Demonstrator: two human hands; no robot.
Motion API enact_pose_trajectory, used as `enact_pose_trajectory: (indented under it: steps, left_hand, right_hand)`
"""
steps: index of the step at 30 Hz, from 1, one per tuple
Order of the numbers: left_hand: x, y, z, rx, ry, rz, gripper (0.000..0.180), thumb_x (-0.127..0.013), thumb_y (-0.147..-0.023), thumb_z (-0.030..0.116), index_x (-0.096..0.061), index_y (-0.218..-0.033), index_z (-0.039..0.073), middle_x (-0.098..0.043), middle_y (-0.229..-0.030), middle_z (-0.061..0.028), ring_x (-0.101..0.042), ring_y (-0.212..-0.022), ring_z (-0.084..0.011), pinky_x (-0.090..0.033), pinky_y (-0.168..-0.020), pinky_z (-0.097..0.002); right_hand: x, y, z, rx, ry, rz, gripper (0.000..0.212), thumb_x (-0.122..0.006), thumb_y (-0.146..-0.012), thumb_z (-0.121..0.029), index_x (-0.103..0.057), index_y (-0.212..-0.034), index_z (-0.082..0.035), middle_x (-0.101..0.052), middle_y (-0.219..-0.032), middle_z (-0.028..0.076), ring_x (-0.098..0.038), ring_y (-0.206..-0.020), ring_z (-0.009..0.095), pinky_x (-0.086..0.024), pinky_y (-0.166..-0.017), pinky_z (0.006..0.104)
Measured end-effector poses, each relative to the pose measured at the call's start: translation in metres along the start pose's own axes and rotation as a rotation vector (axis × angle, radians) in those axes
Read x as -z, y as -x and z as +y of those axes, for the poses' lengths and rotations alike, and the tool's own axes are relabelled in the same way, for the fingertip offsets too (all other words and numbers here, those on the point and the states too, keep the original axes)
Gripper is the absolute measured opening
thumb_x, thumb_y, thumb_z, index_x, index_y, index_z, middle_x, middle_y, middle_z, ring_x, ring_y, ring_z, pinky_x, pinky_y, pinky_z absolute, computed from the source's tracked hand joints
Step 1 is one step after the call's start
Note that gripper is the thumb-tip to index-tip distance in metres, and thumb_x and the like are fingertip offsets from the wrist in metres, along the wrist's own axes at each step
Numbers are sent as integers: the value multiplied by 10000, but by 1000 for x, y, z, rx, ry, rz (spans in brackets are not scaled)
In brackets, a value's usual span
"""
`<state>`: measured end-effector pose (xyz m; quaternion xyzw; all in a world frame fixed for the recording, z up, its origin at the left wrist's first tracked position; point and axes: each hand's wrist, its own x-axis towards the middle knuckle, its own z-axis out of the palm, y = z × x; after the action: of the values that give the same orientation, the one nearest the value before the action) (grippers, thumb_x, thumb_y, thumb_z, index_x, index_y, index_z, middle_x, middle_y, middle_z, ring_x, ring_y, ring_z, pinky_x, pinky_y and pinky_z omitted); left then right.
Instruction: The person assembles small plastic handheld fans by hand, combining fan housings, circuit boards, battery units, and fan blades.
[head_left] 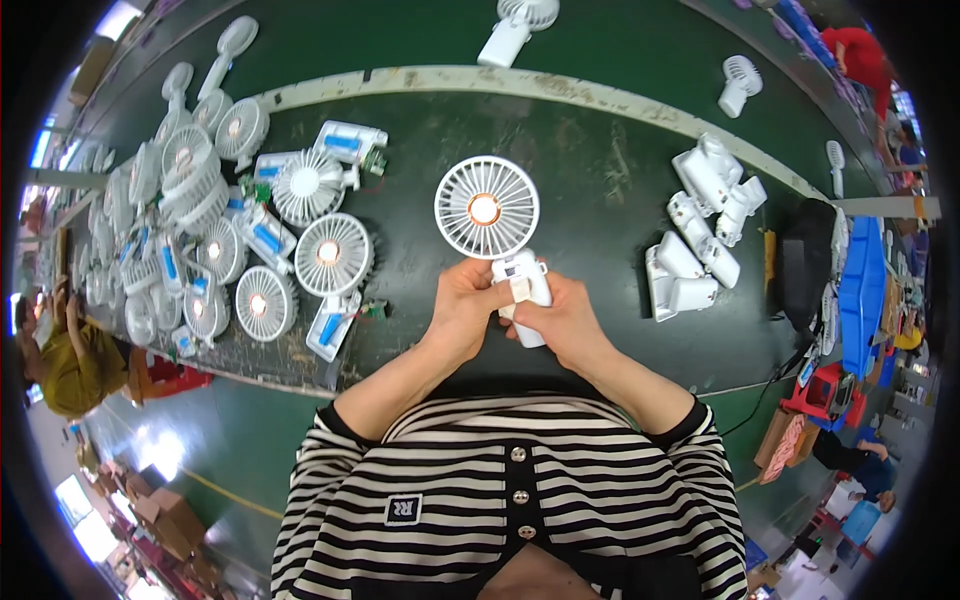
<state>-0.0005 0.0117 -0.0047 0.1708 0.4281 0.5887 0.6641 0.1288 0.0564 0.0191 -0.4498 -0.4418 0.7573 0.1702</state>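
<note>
A white handheld fan [487, 207] with a round slatted grille and a copper-coloured centre is held upright before me, over the dark green table. My left hand [463, 312] grips its handle from the left, the thumb lying across the front. From the other side my right hand [566, 318] wraps the same white handle [524, 272], its thumb near the left one. A pale wrap shows on a fingertip at the handle's middle. Fingers behind the handle are partly hidden.
To the left lies a heap of partly assembled fans [190, 180], some handles showing blue cells and green boards. White handle shells [700, 220] are piled at right, near a black bag [803, 262]. A pale belt edge [450, 78] crosses behind, with finished fans [510, 30] beyond.
</note>
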Motion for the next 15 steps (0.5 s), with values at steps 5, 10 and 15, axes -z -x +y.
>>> enact_pose_trajectory:
  steps: [5,10,15]
  left_hand:
    - [-4,-13,0,-132,-67,78,477,-528,-848,148,-371,-1265,-23,-541,-1168,-130,-540,-1032,-201,-423,-875,-317]
    - [11,2,6,154,-215,-225,357,-505,-864,73,-472,-1215,19,-597,-1072,-124,-585,-959,-209,-453,-793,-285]
    - [15,10,11,252,-231,-261,367,-549,-846,52,-471,-1199,-6,-594,-1066,-133,-560,-959,-163,-447,-841,-299]
  right_hand:
    - [29,-33,-30,82,-20,115,240,-575,-720,7,-548,-957,29,-614,-774,105,-605,-604,167,-496,-519,271]
    - [155,-145,-103,653,667,792,408,-594,-651,-167,-522,-1024,-19,-609,-792,218,-615,-736,321,-480,-655,423]
    - [242,-218,-157,451,1314,1205,412,-586,-675,-212,-490,-1059,-99,-505,-975,205,-582,-805,382,-497,-692,451]
